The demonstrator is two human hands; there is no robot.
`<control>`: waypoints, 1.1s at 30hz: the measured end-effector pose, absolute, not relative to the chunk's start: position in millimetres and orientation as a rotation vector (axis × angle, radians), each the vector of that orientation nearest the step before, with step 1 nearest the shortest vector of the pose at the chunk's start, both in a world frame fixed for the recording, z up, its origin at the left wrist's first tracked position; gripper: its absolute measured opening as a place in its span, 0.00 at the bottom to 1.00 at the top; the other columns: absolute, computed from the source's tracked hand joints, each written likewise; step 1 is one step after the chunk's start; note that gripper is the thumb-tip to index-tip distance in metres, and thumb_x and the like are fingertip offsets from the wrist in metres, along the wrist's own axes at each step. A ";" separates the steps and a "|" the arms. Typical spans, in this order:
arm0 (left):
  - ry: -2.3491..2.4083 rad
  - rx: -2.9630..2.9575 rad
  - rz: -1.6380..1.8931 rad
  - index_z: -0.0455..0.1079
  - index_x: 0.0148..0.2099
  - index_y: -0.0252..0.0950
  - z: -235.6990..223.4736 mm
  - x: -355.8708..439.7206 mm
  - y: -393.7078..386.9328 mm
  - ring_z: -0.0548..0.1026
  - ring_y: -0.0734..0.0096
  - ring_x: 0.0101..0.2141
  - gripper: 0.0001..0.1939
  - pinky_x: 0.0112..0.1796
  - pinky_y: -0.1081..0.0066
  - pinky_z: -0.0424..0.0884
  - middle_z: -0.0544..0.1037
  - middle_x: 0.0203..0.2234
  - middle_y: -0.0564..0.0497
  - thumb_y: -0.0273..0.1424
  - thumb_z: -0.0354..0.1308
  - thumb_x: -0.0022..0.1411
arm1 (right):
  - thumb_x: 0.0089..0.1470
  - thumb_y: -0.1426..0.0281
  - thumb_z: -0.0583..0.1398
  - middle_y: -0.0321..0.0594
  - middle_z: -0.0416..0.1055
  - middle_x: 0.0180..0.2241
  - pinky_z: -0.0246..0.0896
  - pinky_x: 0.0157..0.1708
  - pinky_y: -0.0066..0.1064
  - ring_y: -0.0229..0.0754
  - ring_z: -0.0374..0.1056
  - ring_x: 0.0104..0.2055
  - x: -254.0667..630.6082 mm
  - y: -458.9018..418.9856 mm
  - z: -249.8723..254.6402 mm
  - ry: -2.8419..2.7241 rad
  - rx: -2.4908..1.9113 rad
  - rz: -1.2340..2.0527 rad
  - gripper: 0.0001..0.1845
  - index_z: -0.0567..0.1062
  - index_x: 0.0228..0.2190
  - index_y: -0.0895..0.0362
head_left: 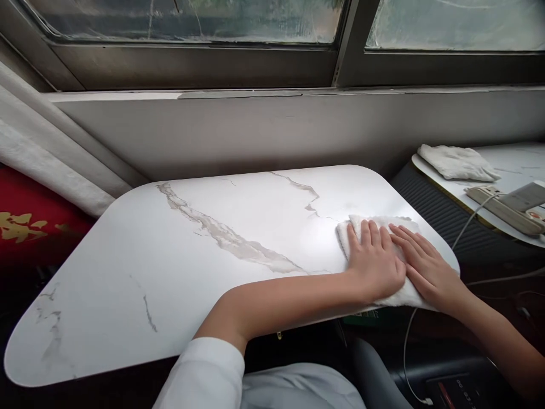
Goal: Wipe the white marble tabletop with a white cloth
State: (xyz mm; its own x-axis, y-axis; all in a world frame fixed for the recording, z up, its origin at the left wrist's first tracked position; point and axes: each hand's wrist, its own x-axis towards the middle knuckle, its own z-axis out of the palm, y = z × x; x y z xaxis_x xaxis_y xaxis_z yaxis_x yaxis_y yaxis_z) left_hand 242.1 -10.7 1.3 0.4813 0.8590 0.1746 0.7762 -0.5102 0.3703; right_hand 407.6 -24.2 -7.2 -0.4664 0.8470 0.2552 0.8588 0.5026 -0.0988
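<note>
A white cloth (353, 233) lies on the right end of a white marble-patterned table (213, 238). My left hand (374, 264) rests flat on the cloth, fingers stretched forward. My right hand (426, 267) lies flat beside it on the same cloth, fingers extended and angled to the upper left, its fingertips touching the left hand's side. Both palms press on the cloth; neither hand grips it. My left forearm crosses the table's near edge.
A second marble table (511, 159) at the right carries a folded white cloth (455, 162), a power strip (502, 207) and a cable (464, 224). A window sill and wall run behind. A red cushion (29, 221) sits at the left.
</note>
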 end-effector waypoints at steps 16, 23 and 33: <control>1.438 2.423 0.479 0.48 0.67 0.21 2.2 261.4 60.3 0.45 0.50 0.65 0.32 0.62 0.45 0.38 0.51 0.66 0.36 0.35 0.36 0.66 | 0.55 0.66 0.45 0.49 0.62 0.60 0.49 0.61 0.48 0.50 0.55 0.63 415.0 59.9 -1.7 -2.329 -1.549 0.052 0.27 0.63 0.55 0.55; 1.575 2.388 0.568 0.53 0.65 0.25 -0.4 257.6 156.5 0.50 0.56 0.64 0.28 0.62 0.50 0.41 0.57 0.64 0.39 0.33 0.37 0.66 | 0.53 0.69 0.44 0.47 0.61 0.60 0.50 0.60 0.46 0.48 0.53 0.63 403.5 165.3 -2.8 -2.368 -1.560 -0.005 0.28 0.64 0.54 0.58; 1.597 2.396 0.472 0.51 0.66 0.32 1.8 255.0 219.9 0.48 0.64 0.65 0.27 0.63 0.55 0.40 0.54 0.66 0.46 0.32 0.36 0.67 | 0.52 0.69 0.45 0.48 0.66 0.56 0.56 0.55 0.47 0.52 0.60 0.59 395.2 222.7 -7.0 -2.293 -1.548 -0.082 0.25 0.66 0.51 0.56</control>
